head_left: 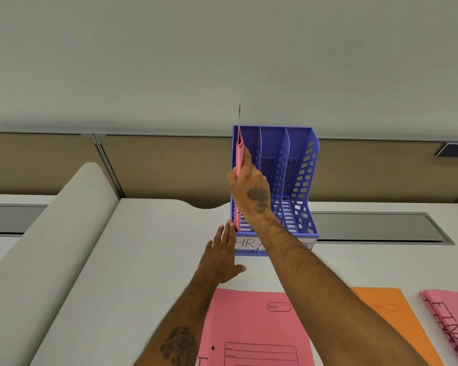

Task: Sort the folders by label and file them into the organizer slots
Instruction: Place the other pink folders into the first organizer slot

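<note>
A blue plastic organizer with three slots stands on the white desk, a paper strip on its front reading HR at the left. My right hand grips a pink folder held upright and edge-on, its lower end inside the leftmost slot above the HR label. My left hand is flat with straight fingers, its fingertips touching the organizer's front left corner. On the desk near me lie a pink folder, an orange folder and a pink folder with large handwritten letters.
The white desk has a curved raised edge at the left. A tan partition wall stands behind the organizer. A grey recessed cable tray runs along the desk to the organizer's right.
</note>
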